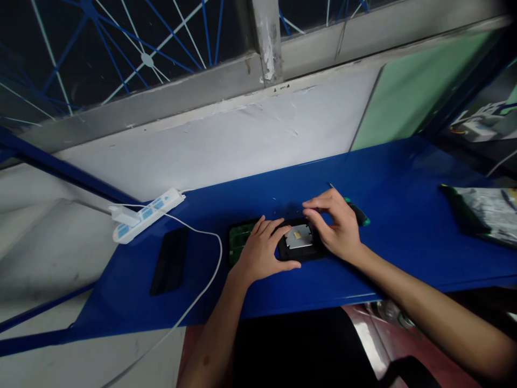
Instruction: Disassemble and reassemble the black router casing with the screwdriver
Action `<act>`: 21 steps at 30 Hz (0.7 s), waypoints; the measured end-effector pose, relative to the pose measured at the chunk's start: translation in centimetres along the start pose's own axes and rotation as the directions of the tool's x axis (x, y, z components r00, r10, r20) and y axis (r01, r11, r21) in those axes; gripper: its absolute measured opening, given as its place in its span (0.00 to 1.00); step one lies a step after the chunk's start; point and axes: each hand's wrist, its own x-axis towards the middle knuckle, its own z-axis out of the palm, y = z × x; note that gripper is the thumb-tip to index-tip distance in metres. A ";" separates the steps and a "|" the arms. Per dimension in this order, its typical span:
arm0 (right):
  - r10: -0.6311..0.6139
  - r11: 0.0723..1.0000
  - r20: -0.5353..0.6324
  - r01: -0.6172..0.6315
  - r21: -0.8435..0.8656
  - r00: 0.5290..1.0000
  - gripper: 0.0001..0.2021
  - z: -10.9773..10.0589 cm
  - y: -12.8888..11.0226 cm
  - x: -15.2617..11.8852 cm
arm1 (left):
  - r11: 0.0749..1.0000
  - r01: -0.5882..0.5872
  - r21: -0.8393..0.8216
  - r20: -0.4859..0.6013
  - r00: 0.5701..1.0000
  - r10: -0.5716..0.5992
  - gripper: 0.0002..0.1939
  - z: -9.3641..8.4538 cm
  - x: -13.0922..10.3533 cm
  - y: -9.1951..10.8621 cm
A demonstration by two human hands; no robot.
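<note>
My left hand [263,249] straddles the left end of a black device casing [301,254], thumb along its near edge and fingers at its far side. A silver metal plate [297,237] with a small pale yellow square sits inside the casing. Above the casing's far right corner, my right hand [338,225] has thumb and forefinger pinched together; whatever is between them is too small to make out. Partly hidden behind that hand lies a screwdriver with a black and green handle [358,212]. A green circuit board [238,242] shows left of my left hand, partly covered by it.
Tiny screw-like bits [274,199] lie beyond the casing on the blue table [404,215]. To the left are a dark phone-like slab [169,261] and a white power strip [149,215], its cable [218,258] crossing the table. A silvery bag [484,213] rests at the right.
</note>
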 end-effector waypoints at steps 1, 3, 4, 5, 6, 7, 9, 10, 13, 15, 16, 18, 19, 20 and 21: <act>0.036 0.999 0.006 -0.036 0.025 0.999 0.09 0.0 0.1 -0.1 | 1.000 -0.002 0.003 0.000 1.000 0.002 0.43 0.0 0.0 0.0; 0.106 0.991 0.042 -0.109 0.078 0.993 0.10 0.0 0.2 -0.4 | 1.000 -0.006 0.012 0.001 1.000 0.006 0.43 0.0 0.0 0.0; 0.127 0.986 0.062 -0.133 0.102 0.990 0.10 -0.1 0.3 -0.5 | 1.000 -0.008 0.016 0.002 1.000 0.007 0.43 0.0 0.0 0.0; 0.133 0.982 0.076 -0.142 0.127 0.988 0.11 -0.1 0.3 -0.6 | 1.000 -0.009 0.019 0.001 1.000 0.009 0.43 0.0 0.0 0.1; 0.129 0.978 0.082 -0.141 0.152 0.988 0.11 -0.2 0.4 -0.7 | 1.000 -0.010 0.021 -0.001 1.000 0.010 0.43 -0.1 0.0 0.1; 0.122 0.974 0.083 -0.135 0.180 0.989 0.12 -0.2 0.4 -0.8 | 1.000 -0.012 0.022 -0.002 1.000 0.012 0.43 -0.1 0.0 0.0; 0.096 0.968 0.086 -0.113 0.225 0.992 0.12 -0.3 0.5 -0.7 | 1.000 -0.012 0.024 -0.002 1.000 0.012 0.43 -0.1 0.0 0.0; 0.074 0.970 0.083 -0.091 0.224 0.994 0.10 -0.3 0.5 -0.6 | 1.000 -0.012 0.025 -0.001 1.000 0.012 0.43 0.0 0.0 0.0; -0.020 0.995 0.033 0.017 0.100 0.999 0.03 -0.2 0.6 -0.2 | 1.000 -0.007 0.024 0.002 1.000 0.007 0.43 0.0 0.0 -0.1; -0.068 0.998 -0.014 0.068 0.014 0.998 0.06 -0.1 0.7 -0.1 | 1.000 -0.002 0.016 0.003 1.000 0.002 0.43 0.0 0.0 0.0; -0.062 0.998 -0.031 0.062 0.004 0.998 0.08 0.0 0.8 -0.2 | 1.000 0.001 0.012 0.004 1.000 -0.001 0.43 0.0 0.0 0.0; 0.014 0.999 -0.046 -0.012 0.043 0.999 0.12 0.1 0.8 -0.6 | 1.000 0.005 0.004 0.007 1.000 -0.005 0.43 -0.1 0.0 0.0; 0.066 0.995 -0.042 -0.062 0.075 0.997 0.13 0.1 0.8 -0.7 | 1.000 0.005 0.001 0.010 1.000 -0.005 0.43 -0.2 0.0 0.1; 0.107 0.989 -0.028 -0.104 0.105 0.994 0.14 0.1 0.8 -0.9 | 1.000 0.005 0.001 0.012 1.000 -0.005 0.43 -0.2 0.0 0.1; 0.126 0.984 -0.011 -0.123 0.131 0.992 0.13 0.0 0.7 -1.0 | 1.000 0.003 0.002 0.012 1.000 -0.003 0.43 -0.2 0.0 0.1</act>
